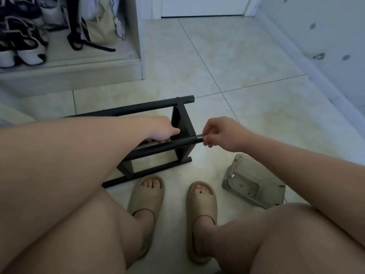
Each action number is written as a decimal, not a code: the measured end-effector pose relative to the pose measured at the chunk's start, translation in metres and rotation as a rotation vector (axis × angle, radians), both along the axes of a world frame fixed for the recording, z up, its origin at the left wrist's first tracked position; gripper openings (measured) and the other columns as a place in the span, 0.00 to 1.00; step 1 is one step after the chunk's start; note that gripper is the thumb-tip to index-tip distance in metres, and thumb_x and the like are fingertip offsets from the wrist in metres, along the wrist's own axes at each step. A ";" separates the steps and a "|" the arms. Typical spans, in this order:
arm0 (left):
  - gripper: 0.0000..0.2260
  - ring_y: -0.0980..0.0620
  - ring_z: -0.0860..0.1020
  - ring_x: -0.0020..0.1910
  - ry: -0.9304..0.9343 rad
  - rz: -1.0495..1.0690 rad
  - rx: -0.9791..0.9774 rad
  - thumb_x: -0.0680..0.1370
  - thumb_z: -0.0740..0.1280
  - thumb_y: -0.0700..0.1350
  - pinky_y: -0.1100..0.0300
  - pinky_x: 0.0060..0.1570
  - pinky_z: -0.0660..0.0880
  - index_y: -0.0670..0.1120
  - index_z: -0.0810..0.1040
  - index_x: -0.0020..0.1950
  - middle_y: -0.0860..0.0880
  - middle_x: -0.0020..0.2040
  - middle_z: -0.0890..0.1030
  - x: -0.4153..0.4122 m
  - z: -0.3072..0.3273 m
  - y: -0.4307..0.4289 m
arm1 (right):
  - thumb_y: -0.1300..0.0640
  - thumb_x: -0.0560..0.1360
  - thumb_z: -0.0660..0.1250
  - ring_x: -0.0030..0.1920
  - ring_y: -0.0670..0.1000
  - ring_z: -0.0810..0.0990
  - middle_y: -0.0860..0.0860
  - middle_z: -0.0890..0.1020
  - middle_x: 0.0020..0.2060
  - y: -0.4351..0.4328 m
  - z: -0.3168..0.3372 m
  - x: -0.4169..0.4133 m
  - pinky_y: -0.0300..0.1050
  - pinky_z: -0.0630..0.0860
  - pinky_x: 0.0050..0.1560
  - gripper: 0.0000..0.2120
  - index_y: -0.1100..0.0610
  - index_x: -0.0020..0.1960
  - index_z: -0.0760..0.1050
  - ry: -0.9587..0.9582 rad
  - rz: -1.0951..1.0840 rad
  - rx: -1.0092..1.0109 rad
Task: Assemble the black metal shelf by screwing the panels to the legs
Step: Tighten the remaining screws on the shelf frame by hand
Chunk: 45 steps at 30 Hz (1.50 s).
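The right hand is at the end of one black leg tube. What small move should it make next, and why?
Probably twist the small silver piece further into the black round metal leg. The right hand pinches it at the leg's end, part of it shows outside, and the left hand holds the black metal shelf lying on its side.

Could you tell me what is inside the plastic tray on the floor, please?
The plastic tray holds a few small silver screws in its recess. Its far right part is covered by the right forearm, so anything there is hidden.
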<state>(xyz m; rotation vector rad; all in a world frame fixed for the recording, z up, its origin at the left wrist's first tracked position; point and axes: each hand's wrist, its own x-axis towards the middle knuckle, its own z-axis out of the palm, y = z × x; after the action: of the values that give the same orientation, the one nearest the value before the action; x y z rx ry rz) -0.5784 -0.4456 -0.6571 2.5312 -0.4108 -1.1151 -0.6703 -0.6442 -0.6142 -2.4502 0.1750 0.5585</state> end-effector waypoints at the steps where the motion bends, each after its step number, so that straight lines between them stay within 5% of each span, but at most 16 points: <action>1: 0.19 0.47 0.79 0.42 0.047 0.045 -0.018 0.82 0.58 0.58 0.52 0.50 0.77 0.45 0.81 0.49 0.47 0.47 0.84 0.002 -0.003 -0.004 | 0.63 0.75 0.69 0.41 0.49 0.85 0.49 0.87 0.36 -0.001 -0.002 0.002 0.55 0.82 0.50 0.04 0.55 0.44 0.78 0.005 -0.005 0.014; 8: 0.17 0.50 0.74 0.36 0.193 0.218 -0.096 0.82 0.60 0.59 0.57 0.38 0.70 0.47 0.79 0.49 0.50 0.42 0.80 0.003 -0.013 -0.034 | 0.63 0.78 0.69 0.34 0.47 0.84 0.51 0.86 0.35 0.002 -0.011 0.016 0.56 0.83 0.50 0.05 0.59 0.45 0.75 0.050 0.008 0.125; 13: 0.15 0.45 0.82 0.44 0.376 0.313 -0.216 0.85 0.58 0.52 0.54 0.43 0.74 0.44 0.79 0.59 0.42 0.55 0.84 -0.007 -0.015 -0.046 | 0.64 0.78 0.69 0.33 0.47 0.83 0.51 0.86 0.35 0.000 -0.012 0.014 0.55 0.82 0.49 0.06 0.58 0.44 0.74 0.079 0.007 0.158; 18: 0.11 0.42 0.84 0.48 0.450 0.412 -0.274 0.85 0.60 0.49 0.55 0.41 0.74 0.45 0.76 0.61 0.46 0.55 0.84 -0.008 -0.014 -0.045 | 0.66 0.78 0.68 0.34 0.46 0.83 0.49 0.86 0.34 -0.006 -0.014 0.006 0.54 0.82 0.50 0.07 0.58 0.44 0.74 0.096 -0.012 0.183; 26: 0.09 0.44 0.84 0.44 0.432 0.459 -0.280 0.85 0.59 0.46 0.59 0.34 0.72 0.46 0.77 0.51 0.46 0.51 0.84 -0.008 -0.014 -0.049 | 0.68 0.77 0.66 0.36 0.48 0.84 0.51 0.86 0.37 -0.008 -0.017 -0.001 0.52 0.83 0.50 0.08 0.58 0.43 0.73 0.115 0.009 0.160; 35: 0.10 0.45 0.84 0.47 0.393 0.414 -0.248 0.84 0.60 0.48 0.56 0.45 0.73 0.47 0.80 0.50 0.45 0.49 0.85 -0.007 -0.017 -0.049 | 0.65 0.75 0.70 0.36 0.45 0.84 0.46 0.85 0.34 0.004 -0.020 -0.003 0.30 0.72 0.31 0.09 0.54 0.40 0.74 0.056 0.056 0.042; 40: 0.11 0.44 0.83 0.47 0.393 0.396 -0.238 0.84 0.61 0.49 0.54 0.48 0.72 0.46 0.80 0.49 0.43 0.51 0.85 -0.006 -0.019 -0.048 | 0.63 0.76 0.68 0.43 0.54 0.85 0.52 0.86 0.39 0.010 -0.031 -0.002 0.48 0.80 0.41 0.08 0.53 0.41 0.74 0.007 0.057 0.006; 45: 0.12 0.45 0.83 0.47 0.403 0.387 -0.246 0.84 0.61 0.49 0.55 0.44 0.73 0.45 0.81 0.51 0.44 0.52 0.85 -0.005 -0.019 -0.047 | 0.63 0.76 0.69 0.41 0.49 0.84 0.50 0.86 0.38 0.008 -0.041 0.000 0.41 0.76 0.36 0.08 0.53 0.41 0.73 -0.032 0.001 0.039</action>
<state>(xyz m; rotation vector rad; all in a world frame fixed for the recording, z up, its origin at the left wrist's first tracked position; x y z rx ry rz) -0.5829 -0.4921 -0.6761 1.9939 0.0473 -1.2830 -0.6702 -0.6358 -0.6557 -2.4202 0.1486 0.5178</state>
